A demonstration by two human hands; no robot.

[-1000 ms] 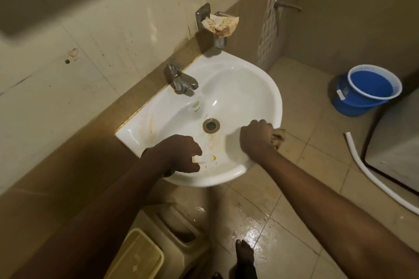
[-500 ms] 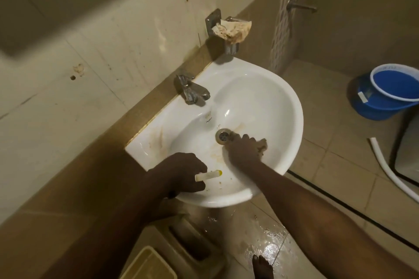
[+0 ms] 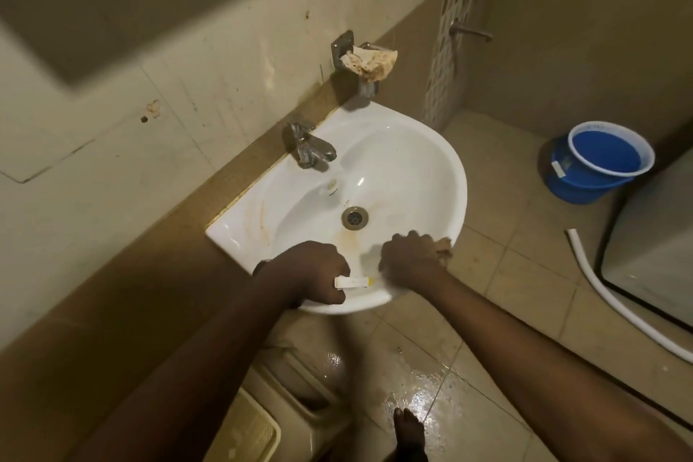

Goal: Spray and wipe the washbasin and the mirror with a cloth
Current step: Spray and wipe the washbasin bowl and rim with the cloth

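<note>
Your right hand (image 3: 410,257) bunches the brown cloth (image 3: 443,249) against the washbasin (image 3: 412,161) rim at mid-frame, scrubbing pressure. Your left hand (image 3: 318,274) grips the spray nozzle (image 3: 352,282) just beside it, ready to respray those orange stains.

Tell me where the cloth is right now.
In the head view, the brown cloth is bunched under the right hand on the washbasin's front right rim, right of the drain.
</note>
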